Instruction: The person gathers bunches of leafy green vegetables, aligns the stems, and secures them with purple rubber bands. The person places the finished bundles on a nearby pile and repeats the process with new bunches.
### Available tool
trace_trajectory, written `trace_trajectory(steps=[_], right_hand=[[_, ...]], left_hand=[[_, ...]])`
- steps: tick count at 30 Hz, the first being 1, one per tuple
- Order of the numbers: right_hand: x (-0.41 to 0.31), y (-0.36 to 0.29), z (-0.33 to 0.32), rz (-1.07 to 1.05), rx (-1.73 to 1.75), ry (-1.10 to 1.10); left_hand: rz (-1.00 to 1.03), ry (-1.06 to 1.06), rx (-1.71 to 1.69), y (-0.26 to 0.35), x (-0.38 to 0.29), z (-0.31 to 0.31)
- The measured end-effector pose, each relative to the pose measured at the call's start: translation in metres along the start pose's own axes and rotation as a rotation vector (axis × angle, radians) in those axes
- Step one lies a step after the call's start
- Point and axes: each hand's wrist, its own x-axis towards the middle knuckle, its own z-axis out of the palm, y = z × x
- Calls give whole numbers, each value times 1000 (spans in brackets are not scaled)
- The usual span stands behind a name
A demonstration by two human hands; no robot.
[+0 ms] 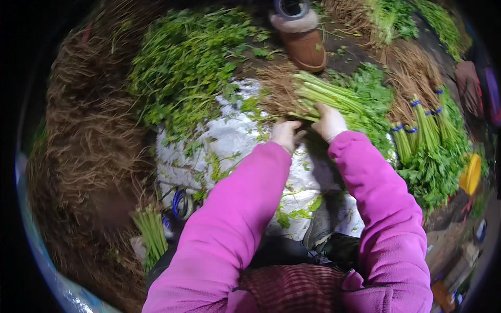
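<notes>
A loose bunch of leafy green stalks with brown roots, celery by its look, lies on the white sheet before me; its pale stems (332, 94) run rightward from the root mass (278, 89). My right hand (328, 120) touches the lower stalks near the root end, thumb up, and seems to grip one or more of them. Just left of it, below the roots, my left hand (287, 134) has its fingers partly spread, with nothing plainly held. Part of the white sheet (227, 135) shows beneath, strewn with leaf scraps.
A large heap of rooted plants (98, 129) fills the left. Loose green leaves (188, 66) lie upper left. Bunches tied with blue bands (420, 121) stand at right, near a yellow object (471, 174). A brown boot (303, 45) is beyond the bunch; blue tape rolls (182, 205) lie lower left.
</notes>
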Motion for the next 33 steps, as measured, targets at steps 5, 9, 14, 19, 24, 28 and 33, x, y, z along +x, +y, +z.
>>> trace_trajectory(steps=[5, 9, 14, 19, 24, 28, 33], right_hand=[[2, 2, 31, -73, -96, 106], [9, 22, 31, -127, -23, 178], [19, 31, 0, -11, 211, 5], [13, 26, -39, -21, 604, -14], [0, 14, -88, 124, 448, -140], [-25, 23, -126, 251, 534, -150], [-94, 44, -168, 87, 860, -71]], left_hand=[[93, -147, 73, -5, 13, 1], [189, -68, 171, 0, 10, -2], [336, -28, 170, -14, -6, 0], [186, -339, 231, -22, -5, 10], [223, -329, 464, -17, 1, 31], [219, -481, 544, -24, 7, 41], [156, -417, 585, -27, 30, 42]])
